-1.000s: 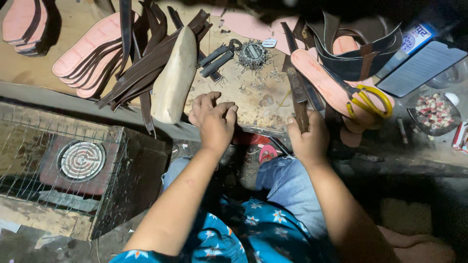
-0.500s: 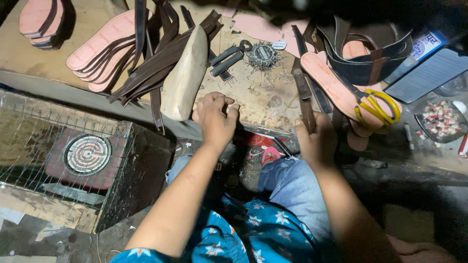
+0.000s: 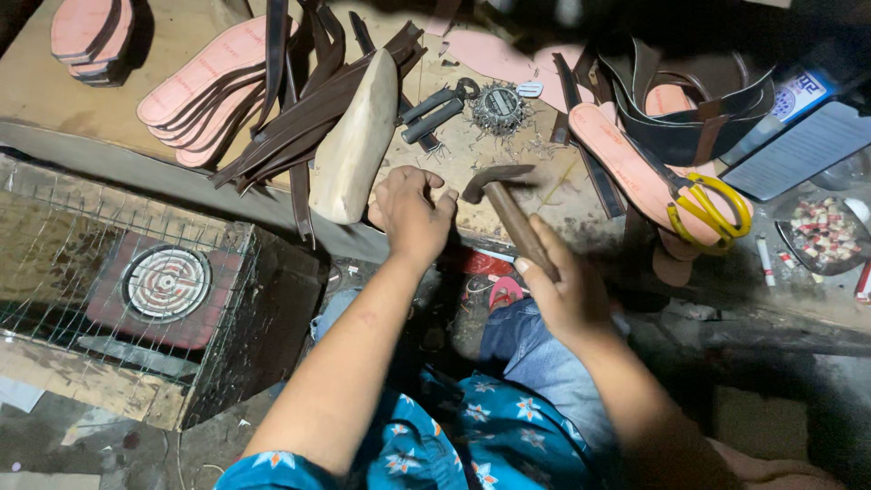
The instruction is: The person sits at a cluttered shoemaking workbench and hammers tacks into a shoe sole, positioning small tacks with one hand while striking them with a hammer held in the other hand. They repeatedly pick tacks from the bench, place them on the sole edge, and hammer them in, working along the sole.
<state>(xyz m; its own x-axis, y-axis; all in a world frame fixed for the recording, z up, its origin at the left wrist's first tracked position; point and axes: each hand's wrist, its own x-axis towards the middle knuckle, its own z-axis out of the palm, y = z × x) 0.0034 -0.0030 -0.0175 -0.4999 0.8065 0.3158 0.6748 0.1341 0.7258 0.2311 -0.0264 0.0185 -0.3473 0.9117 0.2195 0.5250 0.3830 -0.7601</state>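
My right hand (image 3: 561,295) grips the wooden handle of a hammer (image 3: 508,204), whose metal head hangs just above the worn workbench (image 3: 508,154). My left hand (image 3: 410,213) rests fisted on the bench edge right beside the hammer head; whatever lies under its fingers is hidden. A pale wooden shoe last (image 3: 357,136) lies just left of that hand, touching a bundle of dark leather straps (image 3: 290,113).
Pink insoles (image 3: 204,86) are stacked at the far left, another pink sole (image 3: 626,163) with yellow-handled scissors (image 3: 708,204) at the right. Pliers (image 3: 435,107) and a round wire brush (image 3: 499,102) lie behind my hands. A wire cage with a round grate (image 3: 166,283) stands lower left.
My right hand has lifted the hammer and brought its head over next to my left hand. The left hand stayed on the bench edge.
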